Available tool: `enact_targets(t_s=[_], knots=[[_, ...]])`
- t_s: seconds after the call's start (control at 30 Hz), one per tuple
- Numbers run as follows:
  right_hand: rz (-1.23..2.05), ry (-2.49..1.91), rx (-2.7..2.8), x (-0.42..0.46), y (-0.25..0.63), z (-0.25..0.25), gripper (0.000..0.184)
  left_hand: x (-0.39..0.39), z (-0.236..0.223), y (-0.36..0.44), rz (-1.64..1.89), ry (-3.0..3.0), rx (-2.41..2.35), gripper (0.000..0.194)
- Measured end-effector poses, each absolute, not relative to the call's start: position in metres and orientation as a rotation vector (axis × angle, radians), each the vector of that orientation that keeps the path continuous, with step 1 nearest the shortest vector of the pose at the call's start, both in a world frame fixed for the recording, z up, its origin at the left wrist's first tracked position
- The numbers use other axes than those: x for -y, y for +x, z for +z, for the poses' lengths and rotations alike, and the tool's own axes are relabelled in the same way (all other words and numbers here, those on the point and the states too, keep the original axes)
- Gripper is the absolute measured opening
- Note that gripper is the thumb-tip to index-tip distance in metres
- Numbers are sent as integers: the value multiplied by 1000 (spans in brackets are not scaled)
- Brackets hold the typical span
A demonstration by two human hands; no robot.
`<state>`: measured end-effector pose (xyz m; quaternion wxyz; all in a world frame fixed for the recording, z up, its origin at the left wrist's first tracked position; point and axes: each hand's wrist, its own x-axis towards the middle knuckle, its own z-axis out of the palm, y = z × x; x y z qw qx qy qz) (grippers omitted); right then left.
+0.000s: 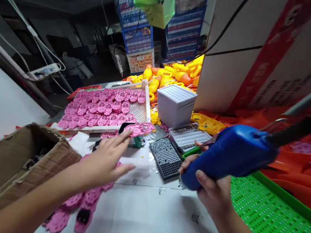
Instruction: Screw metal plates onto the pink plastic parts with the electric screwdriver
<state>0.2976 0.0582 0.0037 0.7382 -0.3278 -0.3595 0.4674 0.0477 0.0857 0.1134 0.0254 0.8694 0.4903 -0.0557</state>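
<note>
My left hand (108, 156) reaches forward with its fingers stretched out and thumb apart. Its fingertips are at a pink plastic part (143, 128), which rests on a dark and green holder (137, 142); whether they touch it I cannot tell. My right hand (216, 191) is wrapped round a blue electric screwdriver (228, 152) hanging from a cord. The tool's tip is hidden. Beside it lies a black grid tray (165, 157) of small metal pieces. Several pink parts (89, 196), some with black pieces on them, lie under my left forearm.
A white tray (140, 111) bears rows of pink parts at the back left. An open cardboard box (62, 153) stands left, a green perforated basket (271, 219) right. Behind the black tray are a whitish tray (189, 136) and a white container (171, 109). Yellow parts (176, 73) are heaped beyond.
</note>
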Motion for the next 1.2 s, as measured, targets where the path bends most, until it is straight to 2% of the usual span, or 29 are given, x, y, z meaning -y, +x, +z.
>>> enact_targets(t_s=[0.17,0.4,0.57,0.7,0.8,0.93,1.03,1.1,1.2], knots=[[1031,-719,811,-55,297,9,38,-14,69,41,-239,2605,-1391,70],[1062,-684,876,-45,291,13,45,3,19,40,-363,2554,-1398,65],[1074,-686,881,-44,290,11,44,5,8,33,-311,2571,-1360,45],[1039,-678,887,-47,292,11,41,-1,22,31,-298,2623,-1279,30],[1029,-685,882,-48,293,12,40,-21,43,31,-327,2646,-1346,24],[1028,-698,881,-48,294,11,38,-83,64,27,-367,2603,-1705,23],[1017,-712,884,-50,294,9,37,-139,63,18,-407,2520,-1934,22],[1017,-717,877,-51,294,8,39,-170,57,12,-450,2485,-2000,31],[1002,-727,852,-54,294,8,46,-198,47,7,-493,2473,-2003,34]])
